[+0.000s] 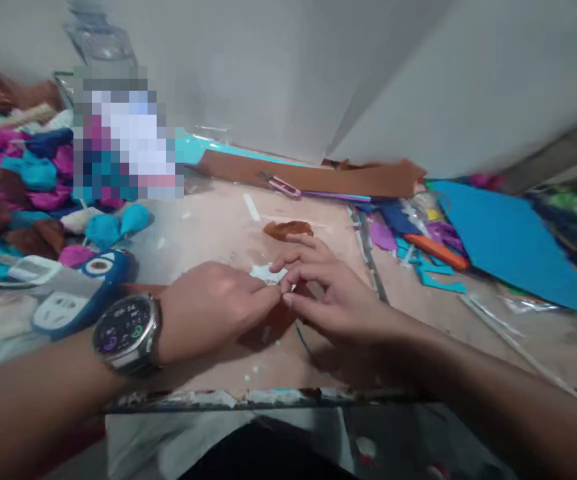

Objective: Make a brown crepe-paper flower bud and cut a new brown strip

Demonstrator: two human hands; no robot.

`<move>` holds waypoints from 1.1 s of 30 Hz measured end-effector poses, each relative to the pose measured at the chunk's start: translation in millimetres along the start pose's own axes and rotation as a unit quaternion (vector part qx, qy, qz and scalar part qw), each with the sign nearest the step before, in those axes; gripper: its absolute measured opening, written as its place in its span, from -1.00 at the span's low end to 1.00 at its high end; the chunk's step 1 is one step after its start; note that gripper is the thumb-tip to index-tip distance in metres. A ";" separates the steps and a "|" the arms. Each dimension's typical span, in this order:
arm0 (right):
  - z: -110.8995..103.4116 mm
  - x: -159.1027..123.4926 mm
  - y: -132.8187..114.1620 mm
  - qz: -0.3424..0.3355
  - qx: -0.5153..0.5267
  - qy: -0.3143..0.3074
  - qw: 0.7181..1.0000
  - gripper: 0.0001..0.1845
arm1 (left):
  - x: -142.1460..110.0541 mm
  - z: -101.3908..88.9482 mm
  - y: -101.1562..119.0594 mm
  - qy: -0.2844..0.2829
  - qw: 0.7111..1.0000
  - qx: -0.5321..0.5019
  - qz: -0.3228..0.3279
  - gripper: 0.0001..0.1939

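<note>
My left hand [213, 310], with a watch [127, 331] on the wrist, is closed in a pinch at the middle of the glass-topped table [218, 227]. My right hand [328, 290] meets it fingertip to fingertip, thumb and forefinger pinched, the other fingers spread. Between them they hold a small white piece [267, 273] that I cannot make out clearly. A brown felt piece [273, 323] lies under the hands. Another brown felt scrap [288, 229] lies just beyond the fingers.
A heap of pink, blue and brown felt shapes [23, 180] fills the left. A blue and white power strip [75, 293] lies near my left wrist. A brown felt strip [318, 179] and pink snips [283, 187] lie at the back. Blue felt sheet [508, 240] and scraps lie right.
</note>
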State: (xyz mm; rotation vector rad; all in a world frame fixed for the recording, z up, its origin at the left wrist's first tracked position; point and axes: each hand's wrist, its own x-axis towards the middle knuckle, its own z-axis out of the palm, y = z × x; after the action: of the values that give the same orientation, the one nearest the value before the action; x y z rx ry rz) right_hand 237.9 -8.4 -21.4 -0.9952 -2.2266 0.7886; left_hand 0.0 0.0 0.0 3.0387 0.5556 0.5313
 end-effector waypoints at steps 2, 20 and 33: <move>0.3 0.2 1.2 -0.014 0.000 -0.005 1.000 -0.90 | -1.5 2.0 0.4 -0.019 1.000 -0.013 -0.013 -0.84; 4.9 -4.8 7.2 -0.028 -0.074 0.008 0.997 -0.91 | 0.0 14.6 -1.7 -0.039 0.995 -0.037 -0.083 -0.89; -1.0 -6.8 7.6 -0.031 -0.078 0.002 0.996 -0.91 | 7.7 3.0 0.0 -0.072 0.963 -0.179 -0.187 -0.73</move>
State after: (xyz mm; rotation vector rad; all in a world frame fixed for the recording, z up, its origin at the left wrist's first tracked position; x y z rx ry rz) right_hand 245.9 -9.2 -27.8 -0.9934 -2.3328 0.5918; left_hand 7.7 2.8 -0.3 2.5199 0.8891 0.3431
